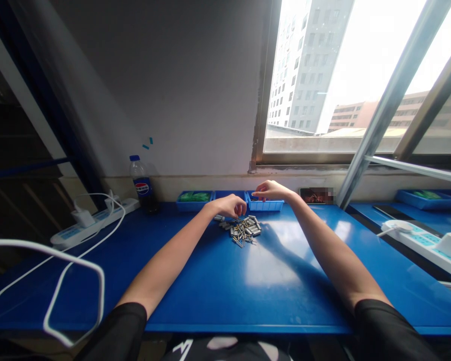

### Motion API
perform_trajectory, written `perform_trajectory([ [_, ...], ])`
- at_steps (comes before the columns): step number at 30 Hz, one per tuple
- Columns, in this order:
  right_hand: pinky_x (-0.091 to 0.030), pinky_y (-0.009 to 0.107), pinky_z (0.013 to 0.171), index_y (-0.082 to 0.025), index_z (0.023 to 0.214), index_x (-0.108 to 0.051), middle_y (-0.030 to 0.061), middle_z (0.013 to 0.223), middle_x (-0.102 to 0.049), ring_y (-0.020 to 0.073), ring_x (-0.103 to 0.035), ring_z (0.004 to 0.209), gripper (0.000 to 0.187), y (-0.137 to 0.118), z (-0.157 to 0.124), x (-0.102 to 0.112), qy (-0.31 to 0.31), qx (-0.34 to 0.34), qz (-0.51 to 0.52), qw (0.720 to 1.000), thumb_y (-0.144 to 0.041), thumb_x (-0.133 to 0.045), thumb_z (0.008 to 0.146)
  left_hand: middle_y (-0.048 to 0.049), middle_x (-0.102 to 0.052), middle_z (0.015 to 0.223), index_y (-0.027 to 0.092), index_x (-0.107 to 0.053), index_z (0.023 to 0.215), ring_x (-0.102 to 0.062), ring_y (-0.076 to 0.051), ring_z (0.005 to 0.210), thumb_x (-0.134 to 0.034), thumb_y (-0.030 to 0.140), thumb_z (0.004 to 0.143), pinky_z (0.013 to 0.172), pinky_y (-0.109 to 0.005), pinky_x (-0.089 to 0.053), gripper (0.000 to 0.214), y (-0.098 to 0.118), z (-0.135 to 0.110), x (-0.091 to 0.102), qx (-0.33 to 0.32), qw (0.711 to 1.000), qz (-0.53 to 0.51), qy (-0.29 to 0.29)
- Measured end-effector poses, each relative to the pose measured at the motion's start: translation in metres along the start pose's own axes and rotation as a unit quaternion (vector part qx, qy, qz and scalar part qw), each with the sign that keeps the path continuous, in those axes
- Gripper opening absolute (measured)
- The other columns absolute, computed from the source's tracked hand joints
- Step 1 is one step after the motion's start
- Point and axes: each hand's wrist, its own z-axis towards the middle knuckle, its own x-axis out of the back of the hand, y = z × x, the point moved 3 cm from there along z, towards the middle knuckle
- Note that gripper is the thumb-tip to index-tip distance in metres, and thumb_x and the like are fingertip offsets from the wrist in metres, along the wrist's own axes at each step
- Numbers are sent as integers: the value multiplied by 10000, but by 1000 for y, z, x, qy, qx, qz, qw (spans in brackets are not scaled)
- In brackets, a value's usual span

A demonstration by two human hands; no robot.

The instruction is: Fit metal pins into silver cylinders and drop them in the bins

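Observation:
A pile of small metal parts (pixel 245 228), silver cylinders mixed with thin pins, some gold-coloured, lies on the blue table. Just behind the pile, my left hand (pixel 228 205) is closed, its fingers curled down at the pile's back edge. Anything between those fingertips is hidden. My right hand (pixel 271 190) hovers over the right blue bin (pixel 266 206), with thumb and fingers apart and pointing left and down. I make out nothing held in it. The middle blue bin (pixel 230 194) stands behind my left hand, which partly covers it.
A left blue bin (pixel 195 205) contains green items. A cola bottle (pixel 141 188) stands by a white power strip (pixel 93 223) with looping white cable (pixel 102 281). Right are a phone-like screen (pixel 315 196), a metal post (pixel 383 110) and another power strip (pixel 428 243).

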Motion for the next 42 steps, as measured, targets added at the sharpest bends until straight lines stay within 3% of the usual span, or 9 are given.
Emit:
perform_trajectory([
  [5, -554, 290, 677, -153, 915, -788, 86, 787, -781, 222, -731, 741, 441, -1, -1, -1, -23, 7, 17, 1000, -583, -730, 834, -47, -757, 837, 137, -766, 928, -713, -157, 789, -745, 114, 702, 718, -224, -549, 229, -1, 3, 9, -28, 992, -81, 89],
  [9, -565, 291, 704, -150, 1038, -801, 87, 850, -791, 233, -736, 810, 491, -6, -2, -4, -114, 27, 63, 991, -542, -824, 742, -80, -768, 881, 117, -756, 1025, -733, -177, 856, -793, 187, 726, 788, -266, -581, 310, 2, 3, 18, -40, 970, -175, 161],
  [17, -562, 296, 791, -149, 1065, -820, 88, 971, -796, 235, -728, 926, 554, -26, -9, -17, -241, 77, 113, 961, -594, -821, 736, -98, -764, 902, 87, -745, 998, -725, -168, 863, -873, 238, 699, 835, -292, -584, 359, 10, -2, 27, -50, 939, -272, 206],
  [22, -550, 294, 814, -137, 978, -822, 116, 1009, -799, 237, -734, 945, 591, -31, -12, -15, -233, 67, 140, 960, -685, -756, 766, -97, -769, 908, 92, -746, 995, -726, -172, 872, -863, 233, 700, 847, -291, -583, 348, 4, -1, 27, -43, 942, -257, 210],
  [25, -545, 285, 792, -130, 909, -807, 110, 941, -798, 217, -730, 883, 536, -26, -10, -10, -203, 61, 129, 969, -649, -731, 802, -88, -772, 903, 112, -755, 1018, -729, -177, 856, -820, 224, 724, 808, -273, -578, 320, -3, 0, 26, -13, 959, -184, 216],
  [28, -533, 270, 708, -130, 790, -779, 93, 810, -779, 199, -710, 772, 421, -16, -6, -3, -138, 33, 84, 986, -542, -705, 833, -63, -768, 882, 142, -768, 1014, -721, -171, 807, -766, 195, 743, 731, -241, -558, 276, -6, 0, 22, 21, 981, -85, 173],
  [33, -508, 261, 637, -149, 641, -720, 84, 699, -751, 191, -692, 678, 350, 5, -3, 9, -18, -63, -28, 997, -435, -684, 840, -46, -768, 870, 156, -776, 977, -707, -154, 774, -713, 80, 715, 662, -198, -512, 280, 0, -1, 6, 39, 999, 24, 4],
  [37, -515, 262, 631, -153, 657, -728, 92, 718, -759, 200, -706, 690, 447, 10, -4, 8, -32, -77, -40, 996, -557, -687, 845, -38, -774, 894, 174, -767, 1045, -694, -147, 759, -704, 46, 699, 595, -186, -465, 374, 5, -3, -3, 72, 992, 77, -75],
  [42, -537, 264, 663, -154, 709, -738, 94, 770, -773, 201, -717, 719, 501, 2, -2, 1, -59, -42, -19, 997, -640, -694, 821, -26, -750, 852, 177, -754, 1031, -653, -137, 718, -659, 34, 713, 565, -197, -429, 361, 9, -5, -5, 84, 985, 125, -80],
])
